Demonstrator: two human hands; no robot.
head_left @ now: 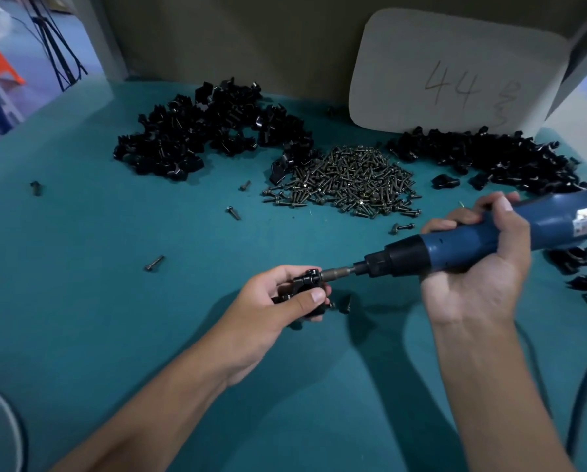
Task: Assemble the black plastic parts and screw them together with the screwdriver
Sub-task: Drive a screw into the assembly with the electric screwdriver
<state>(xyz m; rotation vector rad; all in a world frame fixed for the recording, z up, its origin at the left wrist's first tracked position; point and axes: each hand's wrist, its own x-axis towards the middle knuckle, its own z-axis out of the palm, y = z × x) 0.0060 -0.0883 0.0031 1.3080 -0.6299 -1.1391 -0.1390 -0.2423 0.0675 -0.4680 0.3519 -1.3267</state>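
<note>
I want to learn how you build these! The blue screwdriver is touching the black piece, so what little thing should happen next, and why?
Probably run the screwdriver and keep pushing gently along its bit. The right hand grips it with the bit tip against the screw on the black part, which the left hand pinches steady. Whether the screw is already fully in cannot be told.

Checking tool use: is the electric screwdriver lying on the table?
No, the right hand grips the blue electric screwdriver with its bit against the black plastic part held in the left hand.
</note>
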